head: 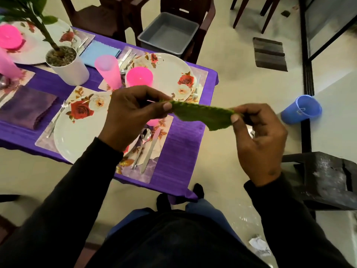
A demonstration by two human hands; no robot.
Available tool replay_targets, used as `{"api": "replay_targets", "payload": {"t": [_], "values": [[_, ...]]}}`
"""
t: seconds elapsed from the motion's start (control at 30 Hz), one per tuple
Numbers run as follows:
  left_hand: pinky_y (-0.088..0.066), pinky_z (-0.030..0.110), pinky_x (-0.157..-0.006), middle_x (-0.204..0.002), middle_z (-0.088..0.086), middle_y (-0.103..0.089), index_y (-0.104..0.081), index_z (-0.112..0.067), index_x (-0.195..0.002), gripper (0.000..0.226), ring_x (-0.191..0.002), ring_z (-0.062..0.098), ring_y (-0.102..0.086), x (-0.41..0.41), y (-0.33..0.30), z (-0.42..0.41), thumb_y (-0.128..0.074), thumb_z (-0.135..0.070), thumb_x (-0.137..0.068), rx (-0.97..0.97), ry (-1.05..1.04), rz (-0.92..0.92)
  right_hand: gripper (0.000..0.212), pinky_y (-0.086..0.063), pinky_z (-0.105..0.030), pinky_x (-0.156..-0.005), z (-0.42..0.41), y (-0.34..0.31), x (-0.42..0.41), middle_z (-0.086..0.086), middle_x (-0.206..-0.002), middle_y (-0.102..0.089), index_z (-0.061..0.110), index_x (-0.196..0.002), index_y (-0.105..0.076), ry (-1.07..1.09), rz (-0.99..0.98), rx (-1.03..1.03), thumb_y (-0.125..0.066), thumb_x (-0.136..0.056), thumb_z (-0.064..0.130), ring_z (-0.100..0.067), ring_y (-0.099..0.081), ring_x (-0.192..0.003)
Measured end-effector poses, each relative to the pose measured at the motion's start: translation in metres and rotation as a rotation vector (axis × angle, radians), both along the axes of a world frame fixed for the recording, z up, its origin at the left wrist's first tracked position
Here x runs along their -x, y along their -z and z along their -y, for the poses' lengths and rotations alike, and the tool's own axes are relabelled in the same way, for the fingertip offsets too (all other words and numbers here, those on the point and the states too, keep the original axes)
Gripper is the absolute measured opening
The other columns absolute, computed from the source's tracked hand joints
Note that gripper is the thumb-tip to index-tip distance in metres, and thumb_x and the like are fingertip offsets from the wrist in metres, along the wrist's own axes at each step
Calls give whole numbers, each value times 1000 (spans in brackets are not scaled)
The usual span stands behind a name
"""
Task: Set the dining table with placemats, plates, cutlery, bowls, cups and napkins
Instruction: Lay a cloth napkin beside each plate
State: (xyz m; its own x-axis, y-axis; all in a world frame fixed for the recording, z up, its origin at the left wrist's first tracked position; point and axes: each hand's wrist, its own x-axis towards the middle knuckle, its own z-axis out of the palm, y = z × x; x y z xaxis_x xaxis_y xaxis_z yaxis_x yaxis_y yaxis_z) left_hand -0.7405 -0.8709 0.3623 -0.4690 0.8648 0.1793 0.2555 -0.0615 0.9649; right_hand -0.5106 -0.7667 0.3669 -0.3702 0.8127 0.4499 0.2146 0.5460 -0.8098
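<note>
A green napkin (204, 115) is stretched between both hands above the table's near right corner. My left hand (131, 115) pinches its left end and my right hand (258, 140) pinches its right end. Below them, on the purple tablecloth (179, 149), a floral placemat (135, 171) carries a white rose-patterned plate (77, 132), a fork (58, 117), a spoon (144, 140) and a knife (151, 149). A second plate (170, 76) behind holds a pink bowl (139, 76), with a pink cup (108, 71) to its left.
A white plant pot (67, 64) stands mid-table, with a purple napkin (27, 109) and a blue napkin (100, 52) nearby. A grey tub (168, 33) sits on a dark chair. A blue cup (301, 109) lies on the floor at right. A dark stool (326, 178) stands near my right arm.
</note>
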Motion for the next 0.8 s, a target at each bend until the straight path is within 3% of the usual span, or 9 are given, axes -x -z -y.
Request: {"api": "replay_targets", "payload": {"t": [0.1,0.23,0.3,0.4,0.47,0.53,0.67,0.8], "values": [[-63,37,-71,-82,8,-77,-76,-8,-96,21,-76,31,-75,7,10,34,-77,-19,-78,130,71,-3,15,-55,-23,-80,18,22,-13,4,-91,-70,11,-95,-66,-179,119,137,-66,-89,-2,-9,-68,-87],[-61,34,-73,-78,2,-77,-80,-13,-88,14,-75,24,-74,12,53,77,-82,-17,-75,472,192,14,15,-51,-14,-75,41,73,-23,11,-83,-72,12,-90,-70,-381,344,369,-71,-86,-2,-5,-69,-80],[-59,35,-76,-78,-6,-77,-81,-20,-83,11,-75,14,-73,11,80,95,-85,-12,-76,615,233,-70,17,-52,-18,-76,51,101,-26,9,-82,-73,20,-89,-69,-459,459,491,-71,-87,4,-4,-69,-79],[-53,24,-68,-77,-22,-73,-77,-33,-74,21,-73,2,-69,9,109,114,-87,-14,-76,744,312,-225,14,-57,-31,-78,62,134,-28,7,-82,-73,27,-88,-70,-554,610,574,-73,-85,14,-5,-70,-78],[-45,11,-63,-73,-30,-69,-73,-37,-73,26,-72,-2,-67,7,119,121,-85,-15,-79,788,348,-270,11,-58,-35,-80,67,145,-26,8,-83,-75,30,-91,-70,-585,677,576,-72,-81,27,-5,-71,-79],[-42,9,-62,-70,-29,-68,-72,-38,-72,25,-72,-4,-65,7,124,124,-84,-17,-80,803,340,-298,19,-58,-36,-82,69,149,-25,8,-84,-75,35,-96,-68,-595,703,594,-71,-78,34,-4,-71,-80],[-53,29,-68,-75,-20,-71,-75,-36,-76,16,-71,-1,-64,8,126,124,-85,-23,-79,830,302,-359,16,-59,-36,-84,68,153,-25,5,-85,-76,28,-95,-76,-624,742,623,-80,-79,24,-5,-72,-81],[-41,7,-63,-78,-22,-68,-73,-39,-81,20,-78,-8,-62,6,124,123,-84,-23,-80,853,356,-380,15,-56,-27,-81,67,151,-23,8,-89,-77,22,-94,-79,-685,758,571,-81,-80,21,-3,-69,-82]]}}
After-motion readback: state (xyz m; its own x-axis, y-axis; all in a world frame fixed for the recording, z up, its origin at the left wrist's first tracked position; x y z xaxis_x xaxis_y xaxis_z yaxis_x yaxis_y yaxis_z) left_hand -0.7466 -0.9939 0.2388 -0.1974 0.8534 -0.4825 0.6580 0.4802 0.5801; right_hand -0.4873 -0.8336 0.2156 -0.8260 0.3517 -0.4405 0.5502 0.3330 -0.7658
